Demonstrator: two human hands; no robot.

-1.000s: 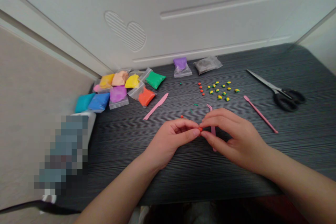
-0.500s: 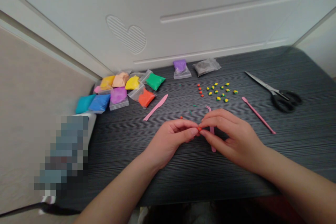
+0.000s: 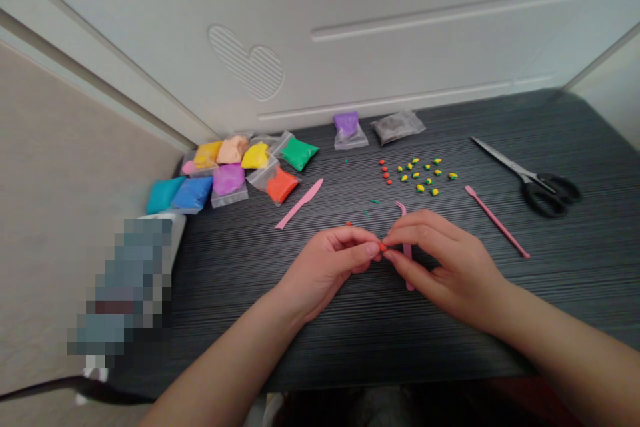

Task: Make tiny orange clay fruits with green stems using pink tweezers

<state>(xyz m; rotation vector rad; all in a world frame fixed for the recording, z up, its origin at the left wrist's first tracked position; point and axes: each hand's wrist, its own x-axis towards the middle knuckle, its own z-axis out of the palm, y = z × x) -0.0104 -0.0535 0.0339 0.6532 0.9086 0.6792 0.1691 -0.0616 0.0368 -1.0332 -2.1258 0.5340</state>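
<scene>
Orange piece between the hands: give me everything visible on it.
The orange piece is tiny and bright, apparently soft modelling clay. It is pinched between the left hand and the right hand, both touching it and partly covering it, so its full shape can't be told. In the picture it lies left of the pink hooked tool, against the dark tabletop.

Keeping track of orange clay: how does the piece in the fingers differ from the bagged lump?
Size: the orange piece is tiny; the bagged lump is far larger. Place: the piece is pinched between the left hand and right hand; the lump lies on the table. Cover: the piece is bare; the lump is in a clear bag. Both look orange-red.
</scene>
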